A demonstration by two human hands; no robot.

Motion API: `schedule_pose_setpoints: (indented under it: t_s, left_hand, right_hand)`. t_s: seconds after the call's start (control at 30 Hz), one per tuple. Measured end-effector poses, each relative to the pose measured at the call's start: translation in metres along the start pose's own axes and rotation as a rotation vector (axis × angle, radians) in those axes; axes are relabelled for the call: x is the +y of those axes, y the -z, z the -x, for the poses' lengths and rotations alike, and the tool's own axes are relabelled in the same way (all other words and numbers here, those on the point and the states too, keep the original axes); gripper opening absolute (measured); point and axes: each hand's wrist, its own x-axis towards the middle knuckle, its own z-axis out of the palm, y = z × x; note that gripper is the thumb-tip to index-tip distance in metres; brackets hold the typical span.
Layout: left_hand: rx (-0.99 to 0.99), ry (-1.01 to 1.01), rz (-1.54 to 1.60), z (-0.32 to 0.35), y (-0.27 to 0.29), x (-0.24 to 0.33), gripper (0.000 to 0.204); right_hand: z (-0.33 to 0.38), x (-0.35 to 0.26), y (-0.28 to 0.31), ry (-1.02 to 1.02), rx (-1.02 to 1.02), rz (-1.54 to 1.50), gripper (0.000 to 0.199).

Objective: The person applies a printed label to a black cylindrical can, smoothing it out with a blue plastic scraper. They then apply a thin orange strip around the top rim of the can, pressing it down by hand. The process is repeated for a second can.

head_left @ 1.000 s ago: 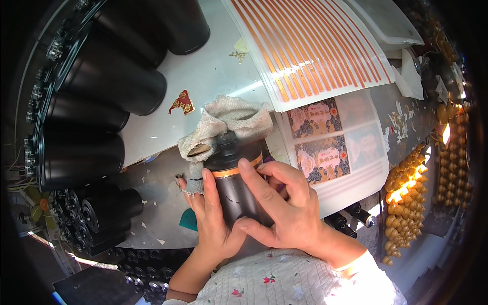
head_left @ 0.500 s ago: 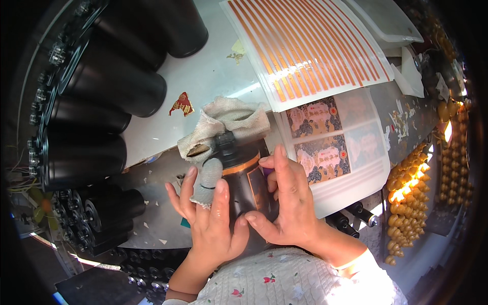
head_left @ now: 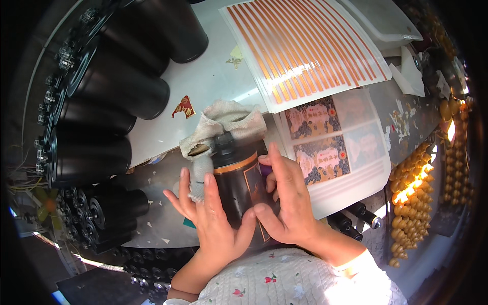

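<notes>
Both hands clasp the black bottle (head_left: 243, 185) from either side: left hand (head_left: 216, 223) grip wrapped on its left, right hand (head_left: 284, 208) fingers flat on the label. Rag (head_left: 223, 124) just beyond the fingertips, touching the bottle cap. Sticker sheet (head_left: 325, 147) beside the right hand on the counter (head_left: 213, 76).

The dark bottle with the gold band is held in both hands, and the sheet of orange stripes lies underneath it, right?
Not quite. Both hands, left and right, hold the dark bottle, but the head view shows the striped sheet lying farther back on the table, apart from it.
</notes>
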Motion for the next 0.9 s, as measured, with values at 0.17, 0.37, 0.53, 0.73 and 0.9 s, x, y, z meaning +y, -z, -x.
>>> schedule_pose_setpoints:
  t_s: [0.17, 0.37, 0.53, 0.73, 0.9]
  left_hand:
    - [-0.022, -0.16, -0.103, -0.005, 0.004, 0.007, 0.08]
    - [-0.061, -0.28, 0.003, 0.016, 0.007, 0.005, 0.067]
    - [-0.016, -0.358, -0.178, 0.045, -0.016, 0.004, 0.033]
    - [0.123, -0.429, -0.305, 0.059, -0.022, -0.011, 0.017]
    - [0.135, -0.336, -0.268, 0.075, -0.027, -0.02, 0.046]
  right_hand:
    - [0.001, 0.001, -0.002, -0.023, 0.019, -0.025, 0.08]
    - [-0.01, 0.023, 0.019, -0.797, 0.725, -1.183, 0.042]
    - [-0.03, -0.011, 0.002, -0.265, 0.444, -0.625, 0.028]
    - [-0.046, -0.037, -0.006, -0.01, 0.198, -0.027, 0.035]
    - [-0.04, -0.012, -0.008, -0.147, 0.377, -0.193, 0.034]
